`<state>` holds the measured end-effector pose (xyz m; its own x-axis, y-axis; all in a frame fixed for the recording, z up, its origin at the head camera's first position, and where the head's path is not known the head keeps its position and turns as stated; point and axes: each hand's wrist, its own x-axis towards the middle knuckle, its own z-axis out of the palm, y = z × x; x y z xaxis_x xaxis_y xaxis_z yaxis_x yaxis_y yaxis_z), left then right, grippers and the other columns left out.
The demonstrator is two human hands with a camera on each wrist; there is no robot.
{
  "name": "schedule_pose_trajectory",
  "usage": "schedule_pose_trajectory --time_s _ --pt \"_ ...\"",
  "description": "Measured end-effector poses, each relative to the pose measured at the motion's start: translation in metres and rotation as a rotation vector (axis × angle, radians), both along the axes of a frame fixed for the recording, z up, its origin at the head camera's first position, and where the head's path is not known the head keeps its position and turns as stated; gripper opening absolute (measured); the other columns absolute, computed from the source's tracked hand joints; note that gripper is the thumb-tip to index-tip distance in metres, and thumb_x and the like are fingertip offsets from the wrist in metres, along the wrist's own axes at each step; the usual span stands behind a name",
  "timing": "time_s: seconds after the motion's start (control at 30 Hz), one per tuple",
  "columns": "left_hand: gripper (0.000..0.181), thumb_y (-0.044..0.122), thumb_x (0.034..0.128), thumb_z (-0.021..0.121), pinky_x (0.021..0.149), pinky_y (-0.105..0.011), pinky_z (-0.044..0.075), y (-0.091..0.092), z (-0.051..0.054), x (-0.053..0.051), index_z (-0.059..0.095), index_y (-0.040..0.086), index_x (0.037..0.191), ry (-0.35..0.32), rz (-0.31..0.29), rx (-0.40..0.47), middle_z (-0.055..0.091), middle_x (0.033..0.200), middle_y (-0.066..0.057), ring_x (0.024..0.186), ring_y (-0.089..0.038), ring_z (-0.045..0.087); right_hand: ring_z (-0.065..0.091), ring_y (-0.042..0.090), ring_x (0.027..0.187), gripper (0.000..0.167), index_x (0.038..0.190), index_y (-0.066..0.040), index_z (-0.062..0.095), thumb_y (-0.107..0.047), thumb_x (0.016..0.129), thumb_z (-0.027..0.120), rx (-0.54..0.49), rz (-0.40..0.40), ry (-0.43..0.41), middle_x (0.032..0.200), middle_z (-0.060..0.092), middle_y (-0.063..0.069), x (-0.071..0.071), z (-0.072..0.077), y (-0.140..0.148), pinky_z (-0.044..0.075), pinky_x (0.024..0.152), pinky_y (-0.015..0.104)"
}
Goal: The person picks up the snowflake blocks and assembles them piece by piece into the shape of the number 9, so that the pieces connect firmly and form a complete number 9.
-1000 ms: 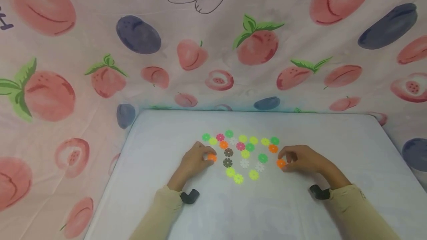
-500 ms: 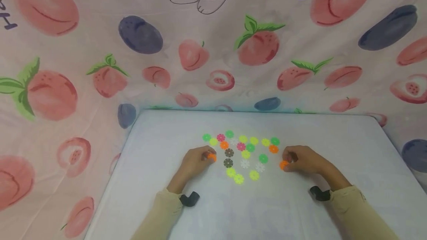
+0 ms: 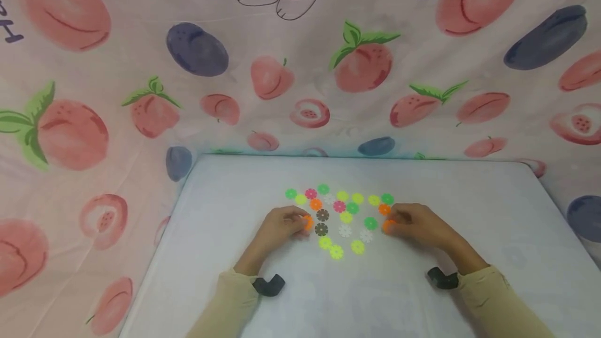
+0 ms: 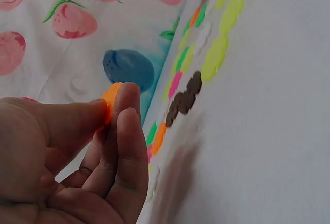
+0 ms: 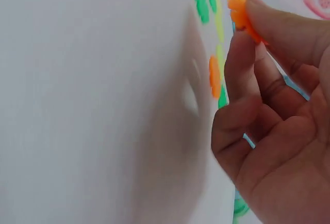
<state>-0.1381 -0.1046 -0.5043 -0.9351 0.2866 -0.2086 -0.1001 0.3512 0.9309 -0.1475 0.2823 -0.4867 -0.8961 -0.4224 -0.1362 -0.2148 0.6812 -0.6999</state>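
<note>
My left hand (image 3: pixel 280 227) pinches an orange notched disc (image 4: pixel 112 99) between thumb and forefinger, lifted above the table in the left wrist view. A second orange notched disc (image 5: pixel 240 13) is pinched by the thumb and forefinger of my right hand (image 3: pixel 420 226). Between the hands lie several flat flower-shaped discs. Two brown discs (image 3: pixel 321 229) are nearest the left hand. Close to the right fingertips is an orange disc (image 3: pixel 384 209), with a green disc (image 3: pixel 370 223) to its left. Yellow discs (image 3: pixel 336 252) lie at the front of the group.
The discs lie on a white-covered table (image 3: pixel 366 296). A fruit-printed cloth (image 3: pixel 300 67) hangs behind it and along its left side. Black wrist mounts (image 3: pixel 269 286) are by both cuffs.
Both hands have moved inward, each still pinching its orange disc: the left a little to the right, the right a little to the left. The discs on the table stay put.
</note>
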Motion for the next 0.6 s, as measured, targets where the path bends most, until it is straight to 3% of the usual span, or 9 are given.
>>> schedule_pose_trajectory --time_s 0.13,0.37,0.6 --pt "0.024 0.016 0.0955 0.067 0.078 -0.029 0.057 0.006 0.004 0.003 0.074 0.013 0.119 -0.032 -0.010 0.054 0.077 0.088 -0.005 0.082 -0.019 0.074 0.064 0.011 0.100 0.016 0.103 -0.026 0.073 -0.036 0.091 0.076 -0.060 -0.003 0.007 0.108 0.072 -0.005 0.000 0.002 -0.009 0.054 0.086 0.026" --pt "0.022 0.017 0.0941 0.071 0.078 -0.030 0.060 0.021 0.016 0.011 0.071 0.008 0.114 -0.060 -0.016 0.127 0.072 0.093 -0.006 0.081 -0.020 0.072 0.072 0.015 0.101 0.024 0.109 -0.018 0.074 -0.030 0.089 0.079 -0.196 -0.043 -0.109 0.113 0.072 0.005 0.006 0.015 -0.030 0.058 0.077 0.028" --pt "0.024 0.018 0.0989 0.067 0.079 -0.031 0.061 0.039 0.025 0.017 0.066 0.001 0.116 -0.086 -0.089 0.219 0.068 0.117 -0.021 0.079 -0.023 0.073 0.072 0.012 0.089 0.020 0.105 -0.020 0.072 -0.026 0.088 0.080 -0.198 -0.034 -0.046 0.100 0.074 -0.002 0.016 0.030 -0.049 0.059 0.077 0.027"
